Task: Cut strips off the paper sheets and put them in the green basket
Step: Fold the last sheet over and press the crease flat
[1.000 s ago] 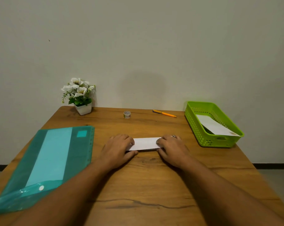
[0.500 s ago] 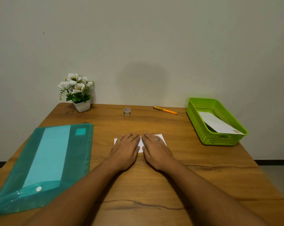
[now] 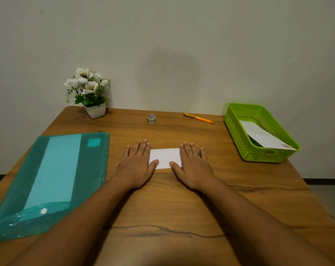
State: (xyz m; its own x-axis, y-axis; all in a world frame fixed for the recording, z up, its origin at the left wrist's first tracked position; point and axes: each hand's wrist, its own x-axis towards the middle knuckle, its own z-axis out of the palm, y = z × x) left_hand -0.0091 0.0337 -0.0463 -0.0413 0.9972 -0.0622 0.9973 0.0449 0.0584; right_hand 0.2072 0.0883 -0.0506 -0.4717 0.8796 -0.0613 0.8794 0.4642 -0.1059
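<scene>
A small white paper sheet (image 3: pixel 165 158) lies flat on the wooden table (image 3: pixel 168 204) in front of me. My left hand (image 3: pixel 136 163) rests palm down on its left end, fingers stretched out. My right hand (image 3: pixel 193 164), with a ring on one finger, presses flat on its right end. Only the middle of the paper shows between the two hands. The green basket (image 3: pixel 239 138) stands at the right of the table, with a white paper strip (image 3: pixel 262 137) leaning inside it.
A teal plastic folder (image 3: pixel 53 179) with a sheet inside lies on the left. At the back edge stand a white flower pot (image 3: pixel 94 110), a small tape roll (image 3: pixel 150 118) and an orange pen (image 3: pixel 198 118). A wall rises behind the table.
My hands were side by side over the middle of the paper half a second ago; now they have slid apart toward its ends, palms flat, baring the paper's middle.
</scene>
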